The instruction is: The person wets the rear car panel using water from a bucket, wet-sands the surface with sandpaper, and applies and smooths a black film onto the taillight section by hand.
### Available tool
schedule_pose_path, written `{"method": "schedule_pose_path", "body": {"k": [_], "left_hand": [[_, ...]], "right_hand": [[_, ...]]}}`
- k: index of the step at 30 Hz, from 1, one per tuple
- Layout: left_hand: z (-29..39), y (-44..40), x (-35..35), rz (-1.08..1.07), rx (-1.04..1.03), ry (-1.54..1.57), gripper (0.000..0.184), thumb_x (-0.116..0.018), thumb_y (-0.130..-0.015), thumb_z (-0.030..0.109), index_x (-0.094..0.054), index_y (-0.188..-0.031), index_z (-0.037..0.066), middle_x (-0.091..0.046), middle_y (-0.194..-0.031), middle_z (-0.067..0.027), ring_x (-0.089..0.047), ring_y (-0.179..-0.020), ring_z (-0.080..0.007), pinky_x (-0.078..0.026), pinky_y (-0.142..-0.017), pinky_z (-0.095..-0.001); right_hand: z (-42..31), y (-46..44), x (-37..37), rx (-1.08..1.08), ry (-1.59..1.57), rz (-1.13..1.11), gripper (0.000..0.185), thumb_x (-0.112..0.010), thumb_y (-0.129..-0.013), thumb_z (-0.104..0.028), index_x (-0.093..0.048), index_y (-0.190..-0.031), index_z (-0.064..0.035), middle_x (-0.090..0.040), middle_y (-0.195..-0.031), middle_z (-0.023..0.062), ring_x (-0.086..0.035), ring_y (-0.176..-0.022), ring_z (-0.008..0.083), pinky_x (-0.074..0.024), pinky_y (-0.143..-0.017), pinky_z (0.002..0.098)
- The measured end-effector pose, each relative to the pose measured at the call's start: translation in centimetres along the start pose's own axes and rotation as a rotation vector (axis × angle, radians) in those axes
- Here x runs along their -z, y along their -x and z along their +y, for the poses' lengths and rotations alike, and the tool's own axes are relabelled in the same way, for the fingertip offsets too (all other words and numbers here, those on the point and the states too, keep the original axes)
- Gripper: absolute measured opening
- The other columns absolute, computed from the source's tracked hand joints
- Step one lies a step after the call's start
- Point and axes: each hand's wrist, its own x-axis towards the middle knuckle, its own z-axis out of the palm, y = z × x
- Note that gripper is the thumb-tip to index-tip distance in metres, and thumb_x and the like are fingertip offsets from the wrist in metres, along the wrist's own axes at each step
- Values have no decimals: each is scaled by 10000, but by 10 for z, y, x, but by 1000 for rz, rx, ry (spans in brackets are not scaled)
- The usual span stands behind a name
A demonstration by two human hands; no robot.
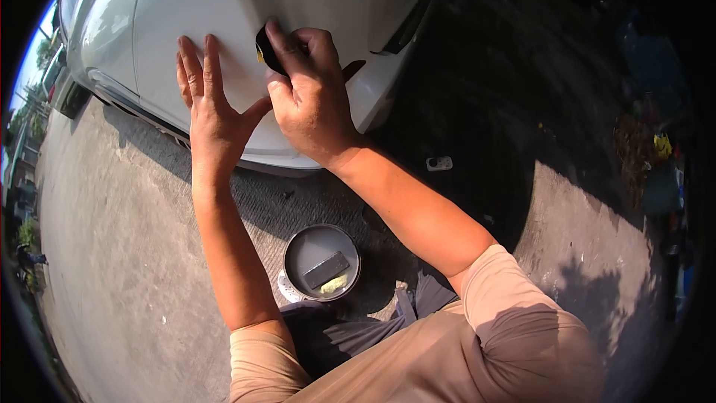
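My left hand [212,112] lies on the pale body panel of a car [194,0], fingers stretched out and thumb pointing toward my other hand. Just to its right, my right hand [313,97] is closed around a small black pad [267,51] with a yellow edge, held against the panel. Part of the pad is hidden by my fingers, so its exact kind is unclear. A dark red reflector or lamp strip [353,69] shows beside my right knuckles.
Near my legs on the concrete ground [127,254] stands a round pan [291,242] of water holding a dark rectangular block [326,269] and a yellowish lump [335,283]. A small white object [439,163] lies in shadow to the right. Another vehicle [68,93] is at far left.
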Motion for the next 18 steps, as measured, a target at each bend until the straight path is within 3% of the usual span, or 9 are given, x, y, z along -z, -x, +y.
{"method": "schedule_pose_path", "body": {"k": [8,13,16,18], "left_hand": [[-1,1,0,-6,10,20,1198,-941,-656,256,-243,-1627,186,-124,-1698,-193,-155,-1549,-419,-300,-1216,-498],[2,2,0,-11,26,-9,1202,-944,-649,264,-247,-1625,187,-125,-1699,-184,-159,-1550,-405,-313,-1212,-493],[-1,1,1,-7,31,-13,1199,-944,-650,272,-249,-1624,193,-126,-1701,-173,-161,-1549,-403,-331,-1206,-493],[1,0,1,-12,34,-11,1193,-942,-653,276,-252,-1623,197,-132,-1701,-169,-162,-1549,-401,-337,-1203,-493]], "right_hand": [[13,10,1,50,-2,-10,571,-681,-785,-7,-594,-1350,-22,-558,-1082,171,-568,-965,342,-482,-860,450],[-1,-49,0,177,35,59,583,-699,-785,-42,-610,-1361,-50,-564,-1082,157,-568,-959,337,-474,-850,449],[9,-23,6,196,82,-21,600,-703,-791,-52,-605,-1382,-76,-562,-1090,156,-568,-956,325,-476,-843,444],[5,-2,25,98,65,-143,602,-681,-813,-19,-589,-1406,-68,-556,-1109,160,-573,-981,324,-485,-870,424]]}}
